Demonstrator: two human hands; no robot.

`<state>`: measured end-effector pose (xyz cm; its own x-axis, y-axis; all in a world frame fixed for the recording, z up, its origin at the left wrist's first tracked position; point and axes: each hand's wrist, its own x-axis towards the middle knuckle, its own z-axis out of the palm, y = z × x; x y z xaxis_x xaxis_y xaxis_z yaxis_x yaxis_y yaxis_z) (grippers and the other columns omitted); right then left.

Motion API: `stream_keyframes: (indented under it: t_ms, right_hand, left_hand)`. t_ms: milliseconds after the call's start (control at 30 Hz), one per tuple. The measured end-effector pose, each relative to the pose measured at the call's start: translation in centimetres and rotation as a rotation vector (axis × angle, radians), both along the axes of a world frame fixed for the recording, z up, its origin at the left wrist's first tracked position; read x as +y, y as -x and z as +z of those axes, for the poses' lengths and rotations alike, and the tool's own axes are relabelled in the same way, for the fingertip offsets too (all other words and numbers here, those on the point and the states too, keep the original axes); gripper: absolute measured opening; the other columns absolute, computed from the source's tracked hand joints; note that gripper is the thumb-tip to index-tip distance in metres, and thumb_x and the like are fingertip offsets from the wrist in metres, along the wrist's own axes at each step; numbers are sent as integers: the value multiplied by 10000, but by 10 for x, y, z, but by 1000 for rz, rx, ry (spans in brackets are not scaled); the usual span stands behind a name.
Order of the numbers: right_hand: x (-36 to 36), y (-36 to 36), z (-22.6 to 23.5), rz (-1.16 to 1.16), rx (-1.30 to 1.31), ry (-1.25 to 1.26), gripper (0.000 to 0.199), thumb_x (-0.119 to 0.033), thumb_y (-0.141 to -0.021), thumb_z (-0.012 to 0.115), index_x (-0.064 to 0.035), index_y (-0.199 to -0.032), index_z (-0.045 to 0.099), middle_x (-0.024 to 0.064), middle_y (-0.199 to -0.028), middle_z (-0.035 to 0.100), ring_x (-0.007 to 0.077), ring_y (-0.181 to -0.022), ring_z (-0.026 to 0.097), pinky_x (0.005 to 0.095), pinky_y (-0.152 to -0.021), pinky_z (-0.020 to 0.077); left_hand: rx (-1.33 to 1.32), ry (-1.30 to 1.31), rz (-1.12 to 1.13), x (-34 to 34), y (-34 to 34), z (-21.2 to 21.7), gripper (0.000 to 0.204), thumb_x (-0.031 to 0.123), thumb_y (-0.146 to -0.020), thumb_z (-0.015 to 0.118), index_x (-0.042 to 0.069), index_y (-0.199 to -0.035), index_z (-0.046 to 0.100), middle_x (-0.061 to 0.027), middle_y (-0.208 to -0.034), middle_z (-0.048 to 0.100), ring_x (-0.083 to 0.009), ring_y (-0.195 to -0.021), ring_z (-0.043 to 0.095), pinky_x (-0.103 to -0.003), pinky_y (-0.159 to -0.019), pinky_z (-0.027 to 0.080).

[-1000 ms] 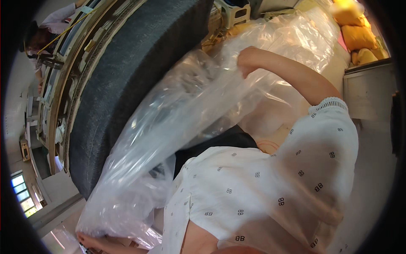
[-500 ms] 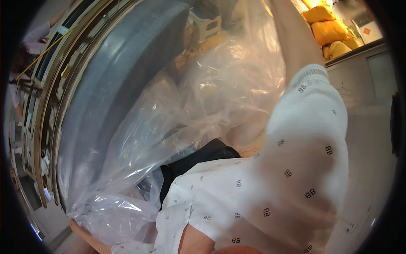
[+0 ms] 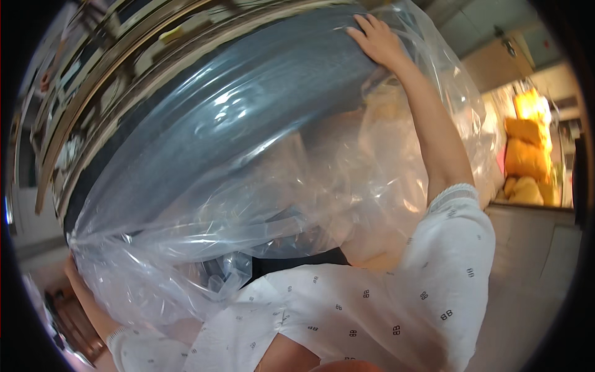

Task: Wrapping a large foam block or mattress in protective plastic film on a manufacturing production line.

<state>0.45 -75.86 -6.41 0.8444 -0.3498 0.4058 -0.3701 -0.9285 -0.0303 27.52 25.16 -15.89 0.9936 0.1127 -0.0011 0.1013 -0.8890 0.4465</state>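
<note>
A large clear plastic sheet (image 3: pixel 248 158) drapes over a long, curved dark grey-blue surface (image 3: pixel 322 46) and down in front of my body. My right hand (image 3: pixel 377 42) lies at the far end of that surface, fingers spread, with the plastic around it. At the left end, the sheet's folds run together to a tight point where my left hand (image 3: pixel 70 265) grips it. Most of the left fingers are hidden there. Whether the dark surface is one padded piece or a covered slab, I cannot tell.
Behind the dark surface run long parallel rails (image 3: pixel 93 93). Yellow-orange stuffed bundles (image 3: pixel 527 158) sit in a lit area at the right. A cardboard-coloured panel (image 3: pixel 499 62) stands near them. At the far left edge, part of another person's arm (image 3: pixel 46 77) shows.
My right hand, out of sight before, now rests on the far end of the dark surface. The plastic is spread wider along it. The view has turned to the right.
</note>
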Motion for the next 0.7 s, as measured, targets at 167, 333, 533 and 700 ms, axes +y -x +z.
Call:
stream_keyframes:
  t_ms: [167,333,533,700]
  right_hand:
    - [-47,-46,-40,23,33,-487,551,-508,-841,409,-134,-1242,463,138,-1291,438,299,-1203,395,369,-984,317]
    - [-23,-33,28,106,-46,431,328,-382,-885,443,-112,-987,600,135,-1069,534,296,-932,554,408,-750,450]
    - [245,61,44,887,867,-1662,315,-314,-877,492,-16,-914,589,85,-912,607,156,-876,575,276,-725,476]
    - [395,157,-70,971,347,-920,433,-132,-707,666,-45,-1113,539,163,-1257,425,313,-1147,420,383,-922,373]
  left_hand:
    - [-203,448,269,83,76,56,382,309,-826,587,14,-1068,603,-95,-1015,627,-173,-914,589,-262,-791,450]
    - [-486,-78,513,-71,54,28,515,574,-661,608,151,-945,679,-105,-892,657,-248,-880,611,-343,-795,449]
    - [-664,-154,744,-9,53,59,323,316,-747,565,55,-910,663,-198,-949,630,-277,-906,613,-400,-786,455]
    - [-701,56,669,-60,17,32,493,551,-631,605,132,-875,691,-120,-886,655,-283,-872,608,-350,-779,460]
